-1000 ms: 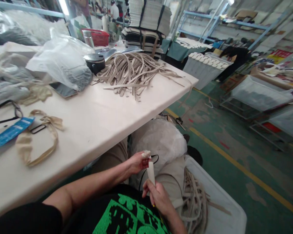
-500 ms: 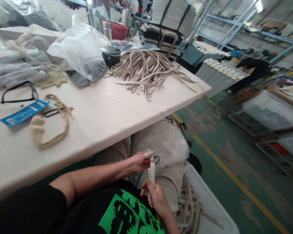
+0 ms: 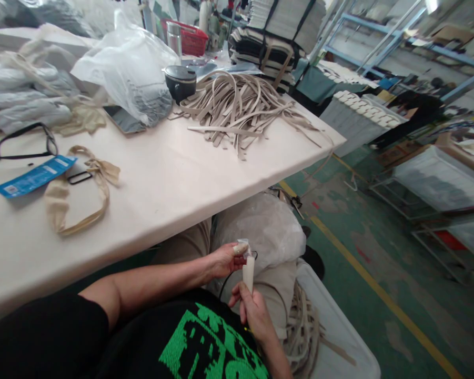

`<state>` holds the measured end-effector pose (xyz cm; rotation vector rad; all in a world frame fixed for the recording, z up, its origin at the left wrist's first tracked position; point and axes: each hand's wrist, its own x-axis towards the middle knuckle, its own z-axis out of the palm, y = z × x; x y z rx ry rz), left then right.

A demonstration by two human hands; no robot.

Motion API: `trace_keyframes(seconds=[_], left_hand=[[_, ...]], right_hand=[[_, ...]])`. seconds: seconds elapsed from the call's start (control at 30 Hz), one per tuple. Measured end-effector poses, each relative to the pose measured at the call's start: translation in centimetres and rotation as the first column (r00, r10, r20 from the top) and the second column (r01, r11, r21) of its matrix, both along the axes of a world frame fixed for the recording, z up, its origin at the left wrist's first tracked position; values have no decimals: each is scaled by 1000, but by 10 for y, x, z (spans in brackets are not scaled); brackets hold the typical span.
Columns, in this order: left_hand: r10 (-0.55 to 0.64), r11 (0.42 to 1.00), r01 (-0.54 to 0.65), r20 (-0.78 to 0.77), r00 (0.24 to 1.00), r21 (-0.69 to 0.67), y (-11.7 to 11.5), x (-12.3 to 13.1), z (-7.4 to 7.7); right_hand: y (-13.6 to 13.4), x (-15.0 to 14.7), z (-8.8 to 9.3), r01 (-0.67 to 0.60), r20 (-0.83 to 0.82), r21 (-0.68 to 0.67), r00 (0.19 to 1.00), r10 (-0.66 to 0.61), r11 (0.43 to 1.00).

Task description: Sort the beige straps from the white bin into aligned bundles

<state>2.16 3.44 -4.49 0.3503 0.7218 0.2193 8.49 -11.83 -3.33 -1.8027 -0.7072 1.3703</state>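
Note:
My left hand (image 3: 225, 260) is closed over my lap, with a pale wrap round one digit. Its fingertips pinch a small clear plastic piece (image 3: 243, 242), too small to name surely. Below and to the right, my right hand (image 3: 253, 310) grips a folded cream strap (image 3: 248, 273) that stands upright from the fingers. The strap's top end is right by the left fingertips; whether they touch, I cannot tell. A thin black cord (image 3: 229, 281) runs behind my hands. Beneath lies a clear plastic bag (image 3: 266, 223) over my lap.
On the white table (image 3: 150, 179) lie a heap of beige straps (image 3: 237, 105), a dark lidded cup (image 3: 180, 84), glasses (image 3: 26, 142), a blue packet (image 3: 35, 176) and a tan fabric loop (image 3: 102, 208). A pale bin (image 3: 345, 337) with coiled straps stands at my right.
The folded strap and my right hand have shifted slightly right, and the strap's top has risen closer to the left fingertips. The clear piece shows more. The view has tilted slightly.

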Motion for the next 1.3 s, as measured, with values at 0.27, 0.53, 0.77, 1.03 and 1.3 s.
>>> trace_keyframes(seconds=[0.27, 0.53, 0.77, 1.03, 1.3], left_hand=[[18, 1000, -18, 22, 1000, -9, 1, 0, -5], [-30, 998, 29, 6, 1000, 56, -2, -3, -3], [-215, 962, 214, -12, 977, 172, -7, -10, -9], [148, 985, -140, -85, 985, 97, 29, -12, -12], [37, 999, -36, -64, 997, 11, -9, -14, -15]], right_hand=[[3, -3, 1, -3, -10, -8, 1000, 3, 1000], [7, -2, 2, 6, 22, -53, 1000, -5, 999], [12, -1, 4, -53, -8, -40, 999, 53, 998], [-44, 33, 26, -93, 162, -99, 981, 108, 991], [-25, 32, 33, -13, 321, -76, 946, 37, 997]])
